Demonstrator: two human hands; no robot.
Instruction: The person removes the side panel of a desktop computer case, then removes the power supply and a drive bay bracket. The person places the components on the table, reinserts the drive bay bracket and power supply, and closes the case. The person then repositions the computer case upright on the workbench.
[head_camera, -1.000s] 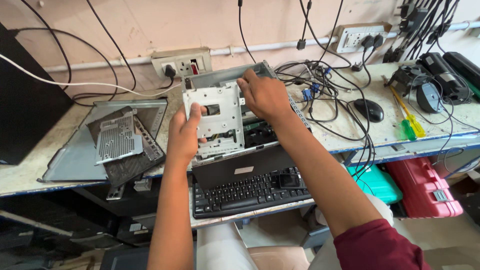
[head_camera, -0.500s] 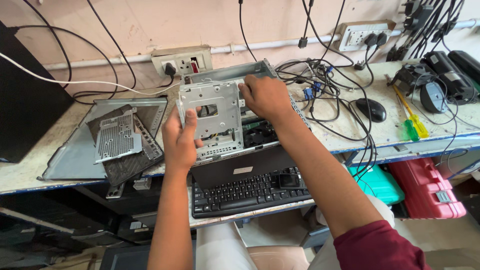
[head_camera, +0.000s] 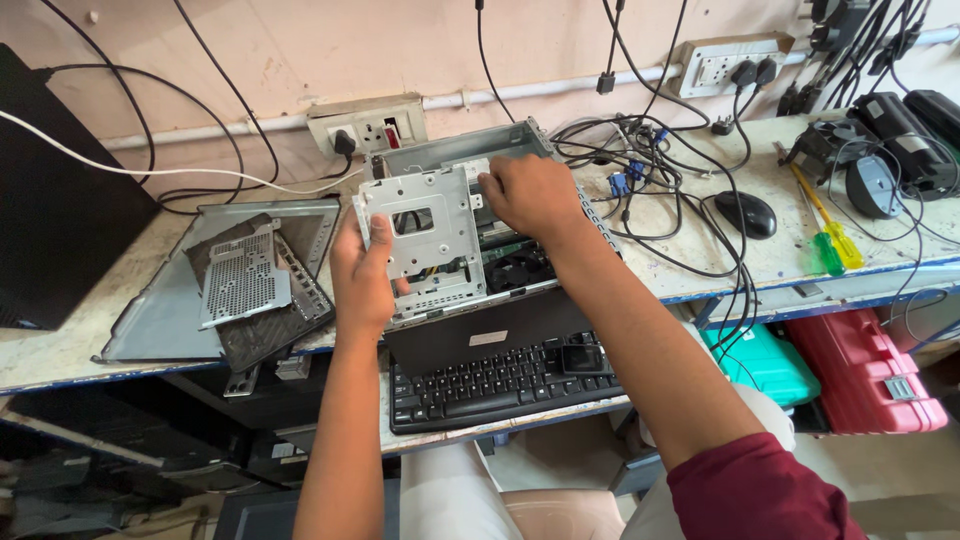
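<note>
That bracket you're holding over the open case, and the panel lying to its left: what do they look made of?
Bracket: bare stamped sheet metal, matte silver-grey, judging by its punched cutouts and folded edges; both hands grip it.
Panel: probably painted or coated sheet steel, a dull grey flat sheet with bent rims.

Two bare forearms, no watch, rings or gloves. Left hand (head_camera: 362, 275) and left arm (head_camera: 340, 430) uncovered from wrist down to the picture's lower edge. Right hand (head_camera: 530, 195) likewise bare, right arm (head_camera: 640, 350) uncovered up to a dark red short sleeve (head_camera: 755, 495) near the lower right corner. Light-coloured trousers (head_camera: 450, 495) at the bottom edge between both arms.
</note>
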